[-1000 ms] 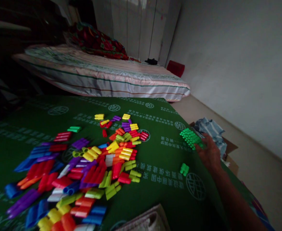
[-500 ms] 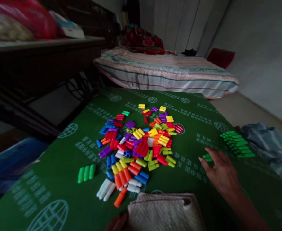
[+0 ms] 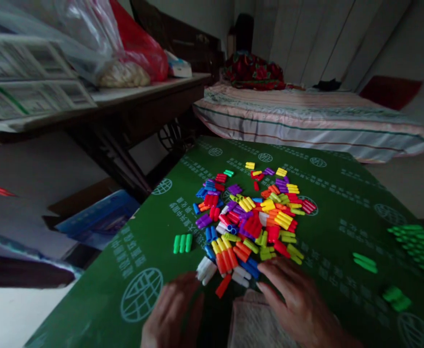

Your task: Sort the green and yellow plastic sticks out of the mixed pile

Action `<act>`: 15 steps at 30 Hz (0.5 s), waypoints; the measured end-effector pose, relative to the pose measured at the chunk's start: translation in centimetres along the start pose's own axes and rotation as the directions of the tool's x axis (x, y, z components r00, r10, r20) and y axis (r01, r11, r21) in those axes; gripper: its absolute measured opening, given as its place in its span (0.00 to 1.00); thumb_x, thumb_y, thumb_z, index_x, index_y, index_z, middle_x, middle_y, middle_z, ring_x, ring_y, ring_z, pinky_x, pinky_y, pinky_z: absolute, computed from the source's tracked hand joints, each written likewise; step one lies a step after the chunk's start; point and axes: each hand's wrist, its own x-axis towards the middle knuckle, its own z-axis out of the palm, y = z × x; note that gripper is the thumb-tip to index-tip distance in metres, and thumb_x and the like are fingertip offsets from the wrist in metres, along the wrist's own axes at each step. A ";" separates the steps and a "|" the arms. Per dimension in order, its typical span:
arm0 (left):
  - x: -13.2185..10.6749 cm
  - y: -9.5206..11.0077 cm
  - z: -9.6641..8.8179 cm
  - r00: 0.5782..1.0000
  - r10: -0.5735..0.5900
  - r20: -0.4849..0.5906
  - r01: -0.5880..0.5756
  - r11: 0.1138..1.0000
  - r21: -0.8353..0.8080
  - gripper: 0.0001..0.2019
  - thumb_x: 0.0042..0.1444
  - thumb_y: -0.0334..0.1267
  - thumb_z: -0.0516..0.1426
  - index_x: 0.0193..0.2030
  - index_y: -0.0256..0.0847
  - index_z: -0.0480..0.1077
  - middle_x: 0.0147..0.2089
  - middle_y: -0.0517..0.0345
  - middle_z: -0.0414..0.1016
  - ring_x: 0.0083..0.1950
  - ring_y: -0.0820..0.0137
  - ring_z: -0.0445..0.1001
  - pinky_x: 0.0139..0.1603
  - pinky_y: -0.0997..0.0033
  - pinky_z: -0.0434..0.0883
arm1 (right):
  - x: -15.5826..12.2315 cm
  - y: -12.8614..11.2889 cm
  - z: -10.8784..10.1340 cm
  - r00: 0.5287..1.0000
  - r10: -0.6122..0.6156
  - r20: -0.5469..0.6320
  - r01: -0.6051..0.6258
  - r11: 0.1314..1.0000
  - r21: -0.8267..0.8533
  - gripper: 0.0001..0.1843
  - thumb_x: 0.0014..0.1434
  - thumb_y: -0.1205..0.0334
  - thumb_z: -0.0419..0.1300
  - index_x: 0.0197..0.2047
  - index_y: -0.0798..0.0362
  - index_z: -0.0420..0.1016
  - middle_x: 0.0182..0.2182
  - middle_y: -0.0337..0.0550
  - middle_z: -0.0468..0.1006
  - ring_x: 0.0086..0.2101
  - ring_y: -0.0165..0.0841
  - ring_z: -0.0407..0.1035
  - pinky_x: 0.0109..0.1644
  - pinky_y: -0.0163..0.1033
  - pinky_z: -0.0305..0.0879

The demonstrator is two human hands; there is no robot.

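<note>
A heap of small coloured plastic caps (image 3: 251, 222) lies in the middle of a green printed cloth (image 3: 342, 193). My left hand (image 3: 174, 314) rests at the near edge with fingers spread flat, tips next to white caps (image 3: 206, 269). My right hand (image 3: 299, 304) lies open, palm down, fingers reaching the near edge of the heap, and holds nothing. A folded towel (image 3: 250, 321) shows between the hands. A set of three green caps (image 3: 182, 243) lies apart on the left. A row of green caps (image 3: 420, 244) sits at the far right, with loose green ones (image 3: 364, 262) beside it.
A dark wooden table (image 3: 132, 104) with plastic bags (image 3: 125, 53) and papers stands at the left, close to the cloth's edge. A bed with a striped cover (image 3: 306, 111) is behind. A blue flat object (image 3: 99, 217) lies on the floor at the left.
The view has swung left. My right hand left the green caps at the right and came to the heap's near edge. My left hand has come into view.
</note>
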 end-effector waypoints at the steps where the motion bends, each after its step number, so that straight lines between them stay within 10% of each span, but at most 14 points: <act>1: 1.2 -1.3 0.0 0.993 -0.097 -0.061 0.102 0.991 0.085 0.13 0.60 0.39 0.53 0.49 0.37 0.68 0.47 0.46 0.76 0.46 0.64 0.76 0.46 0.66 0.76 | -0.2 -0.1 0.0 1.000 -0.011 -0.017 0.011 1.000 -0.001 0.11 0.61 0.70 0.51 0.45 0.51 0.70 0.34 0.43 0.77 0.35 0.35 0.73 0.39 0.40 0.72; 4: 4.5 -4.8 0.9 0.959 -0.267 0.090 0.237 0.936 0.260 0.20 0.58 0.46 0.53 0.51 0.34 0.70 0.54 0.37 0.72 0.53 0.50 0.73 0.47 0.51 0.76 | -0.6 -0.2 -0.4 0.998 -0.036 -0.058 0.036 0.999 -0.010 0.11 0.62 0.70 0.51 0.45 0.51 0.70 0.32 0.42 0.77 0.33 0.34 0.72 0.37 0.38 0.71; 8: 6.5 -6.8 2.3 0.905 -0.288 0.314 0.230 0.951 0.207 0.20 0.57 0.40 0.51 0.54 0.38 0.70 0.54 0.44 0.74 0.53 0.55 0.73 0.51 0.54 0.74 | -1.2 0.1 -0.7 0.996 -0.026 -0.084 0.025 1.000 -0.019 0.10 0.62 0.69 0.50 0.42 0.50 0.70 0.29 0.41 0.77 0.30 0.33 0.73 0.34 0.36 0.71; 15: 6.5 -4.1 0.9 0.965 -0.224 0.139 0.236 0.969 -0.074 0.24 0.54 0.56 0.55 0.47 0.39 0.75 0.43 0.50 0.79 0.44 0.61 0.77 0.43 0.66 0.77 | -1.9 0.3 -0.7 0.982 -0.058 -0.177 0.044 0.996 -0.080 0.11 0.63 0.66 0.50 0.47 0.51 0.70 0.32 0.42 0.80 0.32 0.33 0.76 0.35 0.34 0.73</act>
